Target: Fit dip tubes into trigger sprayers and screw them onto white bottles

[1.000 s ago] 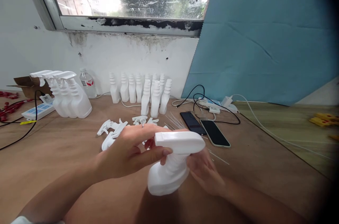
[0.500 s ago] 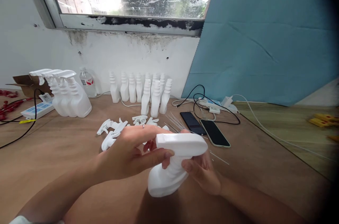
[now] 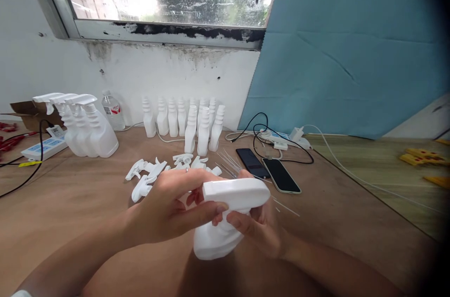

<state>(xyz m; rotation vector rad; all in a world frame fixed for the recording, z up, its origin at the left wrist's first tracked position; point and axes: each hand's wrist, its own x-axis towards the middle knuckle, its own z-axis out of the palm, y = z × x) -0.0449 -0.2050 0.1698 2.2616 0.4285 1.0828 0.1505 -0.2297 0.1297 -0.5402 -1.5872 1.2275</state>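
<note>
A white spray bottle [image 3: 216,243] is tilted between my two hands, low in the middle of the view, with a white trigger sprayer [image 3: 239,192] at its neck. My left hand [image 3: 179,198] is closed around the nozzle side of the sprayer, thumb pressed near the trigger. Wrapped about the neck just below the sprayer head is my right hand [image 3: 262,226], its thumb across the front. The fingers behind the bottle are partly hidden. Loose white trigger sprayers [image 3: 146,177] lie in a pile just beyond my left hand.
Several open-necked white bottles [image 3: 203,133] stand by the wall. Bottles with sprayers fitted [image 3: 94,133] stand at left, near a clear water bottle [image 3: 113,112] and a power strip [image 3: 45,147]. Thin white tubes [image 3: 228,163], two phones [image 3: 281,175] and cables [image 3: 288,161] lie right of centre.
My right thumb has shifted left across the bottle's neck below the sprayer. The left hand keeps its hold. The whole view has shifted slightly.
</note>
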